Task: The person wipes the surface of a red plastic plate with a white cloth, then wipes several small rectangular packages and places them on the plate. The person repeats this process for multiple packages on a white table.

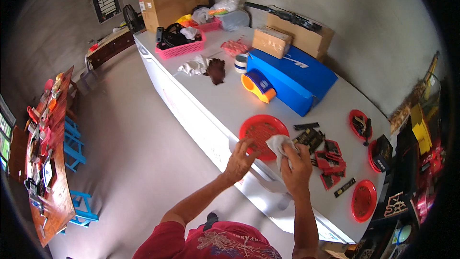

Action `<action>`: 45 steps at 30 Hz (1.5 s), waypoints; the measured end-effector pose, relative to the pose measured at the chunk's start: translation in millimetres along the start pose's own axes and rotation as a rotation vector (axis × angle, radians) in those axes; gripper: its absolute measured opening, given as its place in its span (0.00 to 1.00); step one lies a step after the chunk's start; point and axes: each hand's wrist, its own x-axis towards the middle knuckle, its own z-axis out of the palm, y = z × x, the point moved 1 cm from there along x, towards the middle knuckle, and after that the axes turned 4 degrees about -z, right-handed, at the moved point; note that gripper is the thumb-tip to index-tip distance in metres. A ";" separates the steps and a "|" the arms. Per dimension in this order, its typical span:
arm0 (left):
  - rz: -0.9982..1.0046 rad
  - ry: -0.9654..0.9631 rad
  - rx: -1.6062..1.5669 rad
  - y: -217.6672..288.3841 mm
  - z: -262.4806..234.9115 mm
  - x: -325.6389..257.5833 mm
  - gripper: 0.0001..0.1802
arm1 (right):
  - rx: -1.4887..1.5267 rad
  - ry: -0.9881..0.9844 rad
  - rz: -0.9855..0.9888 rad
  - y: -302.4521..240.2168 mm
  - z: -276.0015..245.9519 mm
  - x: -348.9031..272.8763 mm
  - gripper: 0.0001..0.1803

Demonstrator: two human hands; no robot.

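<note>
Far to the left, has a cluttered wooden table (61, 206) in view, with blue stools (74, 149) along its right side. Stands at a white counter (203, 108) bearing, towards its far end, a pink basket (182, 51) and a brown bag (216, 71). Has the left hand (238, 160) at the near left rim of a red plate (263, 118) on the counter, fingers loosely bent; cannot tell whether gripping the rim or only touching it. Beyond the plate, has a tape dispenser (259, 86) and a blue box (293, 80). Grips a bunched white cloth (277, 146) in the right hand (298, 164), by the plate's right edge. Next, has black packets (310, 138), then overlapping red packets (329, 164). At far right, has smaller red plates (354, 200).
</note>
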 end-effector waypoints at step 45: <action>-0.776 0.752 -0.688 -195.7 -123.7 51.1 0.19 | -0.032 -0.514 -0.303 -86.7 275.3 121.7 0.13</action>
